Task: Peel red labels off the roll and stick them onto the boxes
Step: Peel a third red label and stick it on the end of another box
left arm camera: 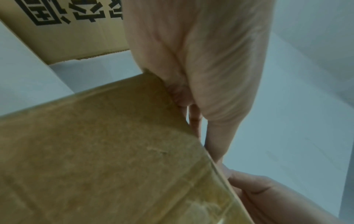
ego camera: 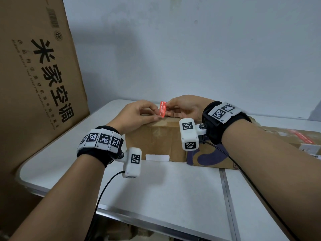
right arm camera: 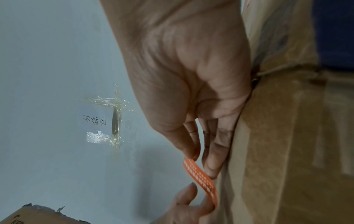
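Behind our table [ego camera: 173, 188] rises a pale, bare wall, and a tall printed carton [ego camera: 40, 80] leans at the left of the head view. On the white table, in the middle of the frame, stands a brown box [ego camera: 156, 140] with tape along its top, and both our hands meet over its far top edge.

We hold a red label [ego camera: 163, 109] between them. Our left hand [ego camera: 137, 113] pinches the label's lower end with thumb and forefinger, right at the box's top edge. Our right hand [ego camera: 185, 106] pinches the upper end, fingers curled, so the label stands nearly upright above the box. In the right wrist view the label [right arm camera: 201, 180] runs as an orange-red strip with white print from our right fingertips [right arm camera: 189, 153] down to the left hand's fingers at the bottom of the frame, close beside the cardboard face. We cannot tell whether its lower end already sticks to the box.

The left wrist view shows mostly our palm [left arm camera: 201, 60] against the box's upper edge [left arm camera: 107, 151]; the label is hidden there.

At the right of the head view lies a second box [ego camera: 286, 136], bearing a red strip [ego camera: 300, 137] on top. A white rectangle [ego camera: 157, 157] sits low on the near face of the middle box.
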